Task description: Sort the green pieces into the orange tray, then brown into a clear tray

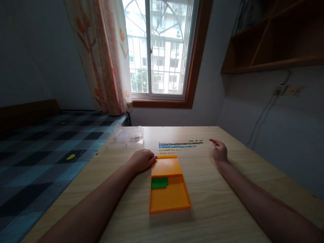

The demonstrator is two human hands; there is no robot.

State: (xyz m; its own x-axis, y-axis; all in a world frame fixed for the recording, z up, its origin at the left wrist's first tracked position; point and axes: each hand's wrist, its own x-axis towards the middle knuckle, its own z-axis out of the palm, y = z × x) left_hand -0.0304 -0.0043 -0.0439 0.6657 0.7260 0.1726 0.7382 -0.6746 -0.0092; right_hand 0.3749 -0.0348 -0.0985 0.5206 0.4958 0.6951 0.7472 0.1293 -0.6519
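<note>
- Far left, a bed [83,135] with a checked cover runs alongside the tabletop [121,216].
- At the tabletop's far left stand clear plastic boxes [136,135].
- The left hand [142,160] rests with curled fingers at the far left corner of the orange tray; whether it pinches the rim I cannot tell.
- The orange tray [174,199] lies in the near middle, green pieces [159,182] against its left side.
- Just beyond the tray are rows of tiny pieces [165,146] — brown, blue and yellowish, with a few green ones at the far right.
- The right hand [219,150], apart from the rows' right end, points its index finger left, other fingers curled; any pinch is too small to tell.
- The step looks like lining up small pieces — the next move seems to call for a light fingertip touch.
</note>
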